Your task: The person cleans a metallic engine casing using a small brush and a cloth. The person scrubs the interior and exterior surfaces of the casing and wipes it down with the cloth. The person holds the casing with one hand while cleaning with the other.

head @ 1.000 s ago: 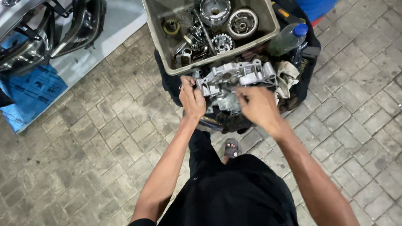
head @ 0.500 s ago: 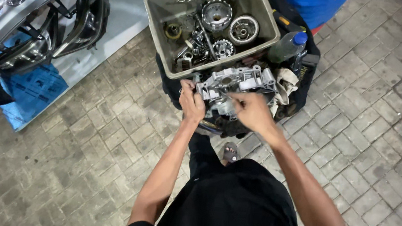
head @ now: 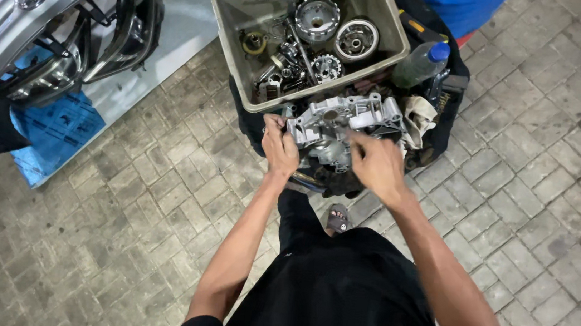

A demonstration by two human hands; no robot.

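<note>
A silver cast-metal engine casing point(head: 341, 125) rests on a dark tray in front of me. My left hand point(head: 280, 147) grips the casing's left edge, fingers closed on it. My right hand point(head: 375, 166) sits over the casing's lower right part, fingers curled down onto it; I cannot see whether they pinch anything small. Just beyond the casing stands a beige plastic bin point(head: 249, 8) holding several round metal engine parts, gears and small pieces.
A green plastic bottle with a blue cap point(head: 422, 63) and a dirty rag point(head: 421, 119) lie right of the casing. Motorcycle body panels point(head: 40, 7) and a blue sheet point(head: 57, 128) lie at left on grey paving bricks. A blue-clad person is at the top edge.
My right hand has slid slightly left and down over the casing. The left hand keeps its hold on the casing's left edge.
</note>
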